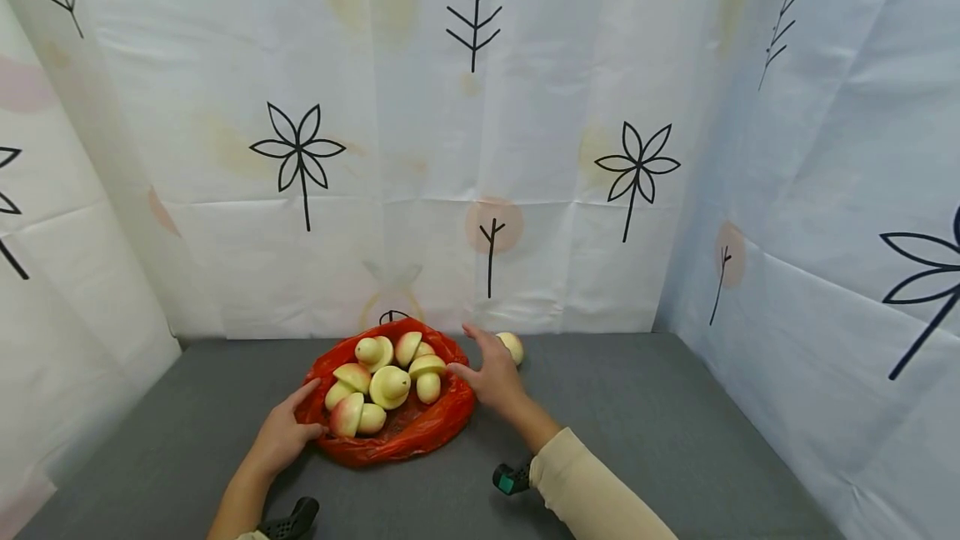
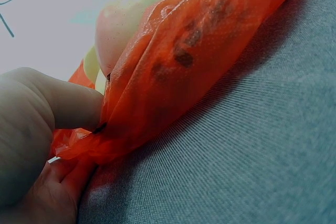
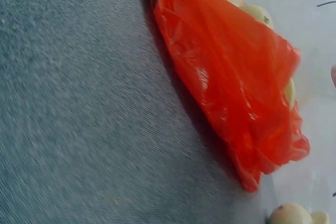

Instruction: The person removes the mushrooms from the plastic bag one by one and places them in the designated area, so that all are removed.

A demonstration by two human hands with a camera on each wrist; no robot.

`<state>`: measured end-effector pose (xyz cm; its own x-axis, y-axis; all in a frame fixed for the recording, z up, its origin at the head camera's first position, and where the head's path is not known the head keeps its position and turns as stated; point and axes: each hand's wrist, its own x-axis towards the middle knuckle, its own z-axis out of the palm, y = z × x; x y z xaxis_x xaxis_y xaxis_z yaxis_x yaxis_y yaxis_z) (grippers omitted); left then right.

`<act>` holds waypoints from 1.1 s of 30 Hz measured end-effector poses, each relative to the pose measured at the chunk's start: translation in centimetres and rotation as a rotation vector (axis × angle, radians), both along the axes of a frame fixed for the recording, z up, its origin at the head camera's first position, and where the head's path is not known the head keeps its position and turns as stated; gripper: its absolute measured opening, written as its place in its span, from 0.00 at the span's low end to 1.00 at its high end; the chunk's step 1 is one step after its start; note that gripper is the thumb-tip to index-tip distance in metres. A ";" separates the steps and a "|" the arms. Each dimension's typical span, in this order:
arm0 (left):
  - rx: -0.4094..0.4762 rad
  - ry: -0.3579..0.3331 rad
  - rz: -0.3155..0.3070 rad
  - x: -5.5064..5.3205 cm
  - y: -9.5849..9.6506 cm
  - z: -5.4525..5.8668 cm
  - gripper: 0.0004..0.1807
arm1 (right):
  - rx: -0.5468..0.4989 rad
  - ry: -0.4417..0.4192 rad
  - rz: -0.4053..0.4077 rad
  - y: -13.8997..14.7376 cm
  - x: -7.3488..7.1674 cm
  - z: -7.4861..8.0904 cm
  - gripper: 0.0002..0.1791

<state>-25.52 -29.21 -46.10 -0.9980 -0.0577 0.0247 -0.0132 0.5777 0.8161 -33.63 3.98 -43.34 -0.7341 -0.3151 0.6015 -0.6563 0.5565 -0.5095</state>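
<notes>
A red plastic bag (image 1: 390, 450) lies with its mouth spread wide, holding several mushroom-shaped pieces (image 1: 390, 387), pale yellow with pinkish caps. At the bag's left side, my left hand (image 1: 283, 437) pinches the rim; the left wrist view shows the thumb (image 2: 76, 104) on the inner side and fingers underneath the red plastic (image 2: 173, 72). My right hand (image 1: 497, 375) is beside the right rim, fingers spread and thumb pointing over the bag. Just behind that hand sits a loose mushroom-shaped piece (image 1: 512, 346), partly hidden; the right wrist view also shows this loose piece (image 3: 291, 215).
A dark grey cloth-covered table (image 1: 600, 423) carries everything. Pale patterned curtains (image 1: 540, 132) hang behind it and on both sides. A black strap device with a green patch (image 1: 508, 480) is on the right wrist, and another black device (image 1: 292, 519) on the left.
</notes>
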 end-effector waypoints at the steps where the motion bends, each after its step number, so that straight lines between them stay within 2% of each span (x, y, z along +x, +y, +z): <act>1: -0.001 0.001 0.001 0.0 0.0 0.0 0.45 | 0.006 -0.004 -0.001 -0.2 0.0 -0.1 0.38; 8: 0.001 -0.002 0.006 -0.1 -0.1 -0.1 0.45 | 0.077 -0.003 -0.008 -1.6 0.2 -1.0 0.37; 14: 0.013 -0.014 0.010 -0.1 -0.1 -0.2 0.45 | 0.134 -0.032 -0.004 -2.6 0.3 -1.1 0.39; 26: 0.019 -0.004 0.007 -0.2 -0.1 -0.2 0.46 | 0.318 -0.101 0.003 -3.6 0.1 -1.1 0.45; 33: 0.011 -0.002 0.008 -0.3 -0.2 -0.3 0.46 | 0.408 -0.110 -0.010 -3.7 0.1 -1.5 0.47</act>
<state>-25.83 -29.41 -46.45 -0.9976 -0.0661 0.0223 -0.0193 0.5689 0.8222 -33.50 0.25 -44.88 -0.7909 -0.5041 0.3468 -0.6042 0.7330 -0.3125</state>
